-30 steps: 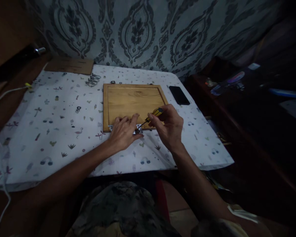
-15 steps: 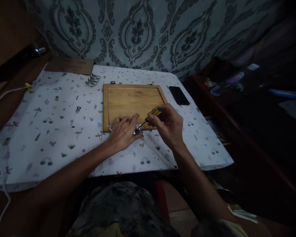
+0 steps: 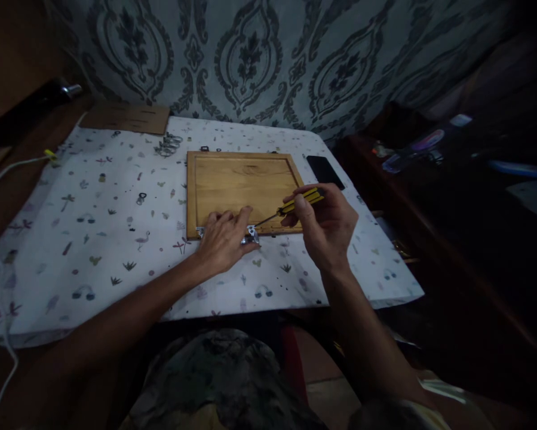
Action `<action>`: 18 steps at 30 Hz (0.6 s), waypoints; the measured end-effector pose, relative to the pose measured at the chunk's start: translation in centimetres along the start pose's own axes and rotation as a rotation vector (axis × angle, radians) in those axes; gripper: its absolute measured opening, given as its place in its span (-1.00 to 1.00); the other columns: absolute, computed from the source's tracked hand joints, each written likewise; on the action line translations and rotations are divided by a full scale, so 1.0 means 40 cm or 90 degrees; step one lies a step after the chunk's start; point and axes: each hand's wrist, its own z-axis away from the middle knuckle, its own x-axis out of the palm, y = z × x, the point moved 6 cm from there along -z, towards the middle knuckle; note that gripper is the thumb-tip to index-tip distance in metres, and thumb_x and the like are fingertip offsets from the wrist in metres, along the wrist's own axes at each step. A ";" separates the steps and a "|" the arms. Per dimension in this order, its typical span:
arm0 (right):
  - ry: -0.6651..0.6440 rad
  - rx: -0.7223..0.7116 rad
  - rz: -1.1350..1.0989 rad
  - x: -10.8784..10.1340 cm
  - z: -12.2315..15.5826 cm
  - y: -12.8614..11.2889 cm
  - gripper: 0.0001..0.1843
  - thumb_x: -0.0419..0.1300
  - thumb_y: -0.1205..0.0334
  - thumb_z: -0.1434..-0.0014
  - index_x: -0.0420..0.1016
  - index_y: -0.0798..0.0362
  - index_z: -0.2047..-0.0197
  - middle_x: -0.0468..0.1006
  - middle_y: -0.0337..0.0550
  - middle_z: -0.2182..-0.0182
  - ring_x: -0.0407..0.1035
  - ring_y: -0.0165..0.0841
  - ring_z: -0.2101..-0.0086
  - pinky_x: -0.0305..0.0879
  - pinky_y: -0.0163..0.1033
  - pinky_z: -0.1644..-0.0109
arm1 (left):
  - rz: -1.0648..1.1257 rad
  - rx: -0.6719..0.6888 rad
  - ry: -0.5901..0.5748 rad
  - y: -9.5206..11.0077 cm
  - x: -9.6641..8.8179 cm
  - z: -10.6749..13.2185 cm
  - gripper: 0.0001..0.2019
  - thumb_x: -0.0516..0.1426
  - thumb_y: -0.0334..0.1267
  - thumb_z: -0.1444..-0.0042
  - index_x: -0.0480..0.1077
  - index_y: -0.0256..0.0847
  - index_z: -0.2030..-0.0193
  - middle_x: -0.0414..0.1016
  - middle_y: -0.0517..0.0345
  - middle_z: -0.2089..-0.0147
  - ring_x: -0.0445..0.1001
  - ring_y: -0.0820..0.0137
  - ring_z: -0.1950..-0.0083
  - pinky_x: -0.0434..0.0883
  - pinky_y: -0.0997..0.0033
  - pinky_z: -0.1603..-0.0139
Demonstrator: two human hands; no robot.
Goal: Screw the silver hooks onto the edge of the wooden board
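A wooden board [image 3: 244,185] with a raised frame lies flat on a patterned white cloth [image 3: 116,239]. My left hand [image 3: 223,239] rests palm down on its near edge, fingers pressed over a small metal bracket [image 3: 251,234]. My right hand [image 3: 326,224] grips a yellow-and-black screwdriver [image 3: 297,203], held low and slanted, its thin tip pointing left toward the bracket just short of my left fingertips.
A black phone [image 3: 324,170] lies right of the board. Metal rings and small hardware [image 3: 168,145] sit behind the board's left corner. A cardboard piece [image 3: 127,118] lies at the back left. A white cable [image 3: 8,173] runs along the left. A dark shelf with clutter [image 3: 429,149] stands right.
My right hand has drawn back to the right with the screwdriver, lifting its tip away from the bracket and lowering the handle's angle. My left hand has stayed put.
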 end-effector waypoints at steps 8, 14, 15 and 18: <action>-0.028 0.006 0.031 0.009 0.010 0.020 -0.70 0.27 -0.09 -0.28 0.45 -0.02 0.18 0.54 -0.28 0.38 0.52 -0.47 0.55 0.45 -0.38 0.50 | 0.005 -0.011 -0.007 0.000 0.001 -0.003 -0.27 0.28 -0.02 -0.23 0.07 -0.28 -0.38 0.61 -0.05 -0.06 0.44 0.04 -0.19 0.23 0.05 -0.17; -0.049 0.009 0.051 0.017 0.012 0.031 -0.70 0.24 -0.09 -0.30 0.42 -0.02 0.16 0.54 -0.25 0.34 0.53 -0.45 0.52 0.46 -0.37 0.49 | 0.005 -0.008 0.003 0.001 -0.001 -0.002 -0.29 0.30 -0.02 -0.22 0.09 -0.25 -0.36 0.62 -0.04 -0.03 0.46 0.02 -0.16 0.24 0.03 -0.16; -0.050 0.009 0.051 0.018 0.012 0.032 -0.69 0.24 -0.09 -0.30 0.42 -0.02 0.16 0.53 -0.24 0.33 0.53 -0.46 0.51 0.46 -0.37 0.49 | 0.006 -0.006 0.004 0.001 -0.001 -0.002 -0.29 0.30 -0.02 -0.22 0.09 -0.25 -0.36 0.62 -0.04 -0.03 0.46 0.01 -0.17 0.25 0.02 -0.16; -0.056 0.002 0.044 0.021 0.013 0.031 -0.70 0.24 -0.09 -0.31 0.41 -0.02 0.16 0.52 -0.24 0.33 0.49 -0.48 0.54 0.46 -0.36 0.49 | 0.009 -0.005 0.011 0.001 -0.001 -0.001 -0.30 0.29 -0.02 -0.23 0.09 -0.23 -0.35 0.62 -0.04 -0.03 0.46 0.00 -0.17 0.25 0.01 -0.15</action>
